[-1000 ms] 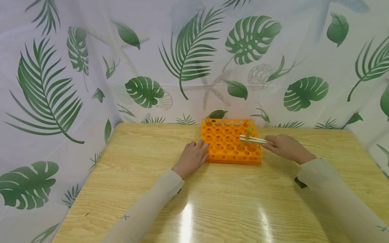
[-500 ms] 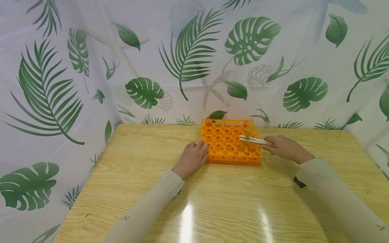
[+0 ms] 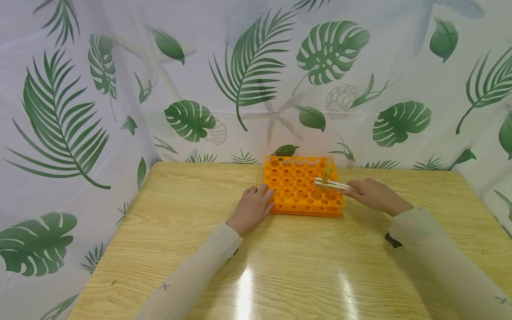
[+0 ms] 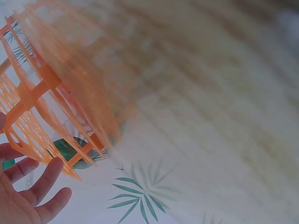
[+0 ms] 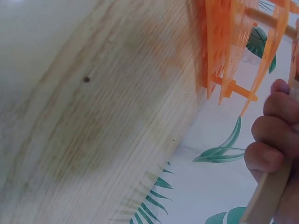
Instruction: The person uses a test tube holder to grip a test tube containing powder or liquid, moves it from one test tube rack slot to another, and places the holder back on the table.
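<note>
An orange test tube rack (image 3: 295, 183) stands near the table's back edge. At its left front corner, my left hand (image 3: 251, 208) rests with loosely spread fingers touching the frame; the left wrist view shows those fingers (image 4: 49, 179) by the rack's edge. My right hand (image 3: 378, 194) grips a wooden test tube clamp (image 3: 338, 185), whose handle (image 5: 268, 193) also shows in the right wrist view. The clamp's jaws surround a glass test tube (image 3: 327, 170) with yellowish contents, slightly tilted over the rack's right side. Whether the tube's lower end sits in a hole I cannot tell.
The wood-grain table (image 3: 192, 249) extends in front of and beside the rack. A white curtain (image 3: 248, 66) with a green leaf print hangs right behind the table's back edge and along the left side.
Both hands and the rack stay in place. The clamp and test tube have shifted only very slightly to the left.
</note>
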A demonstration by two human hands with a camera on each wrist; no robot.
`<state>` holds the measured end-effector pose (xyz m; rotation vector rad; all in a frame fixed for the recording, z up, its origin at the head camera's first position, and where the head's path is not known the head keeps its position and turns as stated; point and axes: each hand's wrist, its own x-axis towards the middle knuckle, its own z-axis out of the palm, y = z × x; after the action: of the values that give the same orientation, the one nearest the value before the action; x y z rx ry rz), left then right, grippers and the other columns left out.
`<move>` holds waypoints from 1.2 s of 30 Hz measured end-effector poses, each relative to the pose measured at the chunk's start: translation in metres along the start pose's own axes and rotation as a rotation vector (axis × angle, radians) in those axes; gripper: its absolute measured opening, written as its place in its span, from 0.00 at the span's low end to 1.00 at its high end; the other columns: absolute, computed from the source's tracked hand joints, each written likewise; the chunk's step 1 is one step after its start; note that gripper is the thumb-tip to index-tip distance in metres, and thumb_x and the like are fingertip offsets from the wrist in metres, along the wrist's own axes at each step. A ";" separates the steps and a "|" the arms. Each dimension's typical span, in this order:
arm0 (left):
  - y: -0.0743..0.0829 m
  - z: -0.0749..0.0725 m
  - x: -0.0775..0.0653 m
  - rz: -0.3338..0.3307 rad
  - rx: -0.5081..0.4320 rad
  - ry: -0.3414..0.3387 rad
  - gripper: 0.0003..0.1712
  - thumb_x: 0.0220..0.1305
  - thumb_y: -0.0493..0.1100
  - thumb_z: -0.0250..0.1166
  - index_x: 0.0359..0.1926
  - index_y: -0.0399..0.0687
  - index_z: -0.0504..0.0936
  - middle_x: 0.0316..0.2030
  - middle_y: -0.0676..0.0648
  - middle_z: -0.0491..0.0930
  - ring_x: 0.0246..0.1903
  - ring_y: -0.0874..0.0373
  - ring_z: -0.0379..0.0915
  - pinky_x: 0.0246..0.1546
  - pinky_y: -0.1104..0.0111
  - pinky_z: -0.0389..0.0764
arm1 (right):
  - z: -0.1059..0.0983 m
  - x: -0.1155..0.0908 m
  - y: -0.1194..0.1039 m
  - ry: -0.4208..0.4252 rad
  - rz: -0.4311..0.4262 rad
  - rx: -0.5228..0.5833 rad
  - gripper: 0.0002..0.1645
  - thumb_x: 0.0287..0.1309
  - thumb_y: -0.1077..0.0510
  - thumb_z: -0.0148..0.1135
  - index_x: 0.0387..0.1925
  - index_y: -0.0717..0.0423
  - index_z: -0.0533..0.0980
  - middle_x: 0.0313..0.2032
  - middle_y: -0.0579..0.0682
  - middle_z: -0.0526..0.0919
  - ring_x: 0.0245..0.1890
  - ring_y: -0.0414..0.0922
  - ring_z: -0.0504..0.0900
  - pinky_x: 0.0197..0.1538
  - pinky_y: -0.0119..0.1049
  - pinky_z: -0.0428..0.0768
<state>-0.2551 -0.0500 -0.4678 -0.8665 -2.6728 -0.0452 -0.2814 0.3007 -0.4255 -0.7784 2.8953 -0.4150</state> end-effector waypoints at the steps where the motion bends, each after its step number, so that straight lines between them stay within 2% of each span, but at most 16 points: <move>1: 0.000 0.000 0.000 -0.001 0.000 -0.003 0.14 0.69 0.53 0.53 0.46 0.49 0.68 0.42 0.49 0.69 0.33 0.53 0.70 0.40 0.63 0.76 | 0.000 0.000 0.000 0.012 -0.007 -0.007 0.22 0.66 0.49 0.52 0.41 0.67 0.76 0.30 0.58 0.82 0.26 0.47 0.80 0.38 0.45 0.79; 4: 0.000 0.000 0.000 0.000 0.005 -0.001 0.13 0.69 0.52 0.53 0.46 0.49 0.68 0.42 0.49 0.69 0.34 0.53 0.70 0.41 0.63 0.76 | 0.002 0.000 -0.001 0.026 -0.011 -0.011 0.17 0.66 0.49 0.52 0.27 0.58 0.72 0.17 0.47 0.69 0.16 0.38 0.66 0.28 0.34 0.69; 5: 0.000 0.001 0.000 0.000 0.006 0.000 0.13 0.69 0.52 0.54 0.46 0.49 0.68 0.42 0.49 0.69 0.34 0.53 0.70 0.41 0.63 0.76 | 0.002 0.000 -0.001 0.029 -0.011 -0.009 0.17 0.66 0.49 0.52 0.24 0.54 0.69 0.15 0.45 0.62 0.16 0.37 0.60 0.27 0.32 0.64; 8: 0.000 0.001 0.000 0.002 0.012 -0.004 0.14 0.69 0.52 0.54 0.46 0.49 0.68 0.42 0.49 0.69 0.34 0.53 0.70 0.41 0.63 0.76 | 0.004 0.000 -0.001 0.043 -0.013 -0.021 0.18 0.66 0.49 0.52 0.22 0.52 0.65 0.15 0.42 0.57 0.16 0.36 0.56 0.26 0.31 0.61; 17: -0.001 0.002 -0.001 0.010 0.031 -0.003 0.14 0.69 0.53 0.53 0.46 0.49 0.68 0.42 0.49 0.69 0.34 0.53 0.70 0.41 0.64 0.76 | 0.008 -0.002 0.001 0.047 -0.018 -0.047 0.19 0.67 0.50 0.50 0.21 0.52 0.64 0.16 0.43 0.57 0.16 0.36 0.55 0.26 0.30 0.61; 36: -0.001 0.001 0.000 0.000 0.010 -0.016 0.14 0.69 0.52 0.54 0.47 0.49 0.68 0.43 0.48 0.69 0.35 0.53 0.70 0.40 0.63 0.76 | 0.010 0.001 0.000 0.055 -0.024 -0.097 0.20 0.68 0.50 0.49 0.20 0.51 0.62 0.15 0.43 0.54 0.15 0.37 0.54 0.27 0.33 0.62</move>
<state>-0.2555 -0.0505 -0.4683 -0.8676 -2.6853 -0.0245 -0.2806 0.2981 -0.4355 -0.8290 2.9795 -0.3045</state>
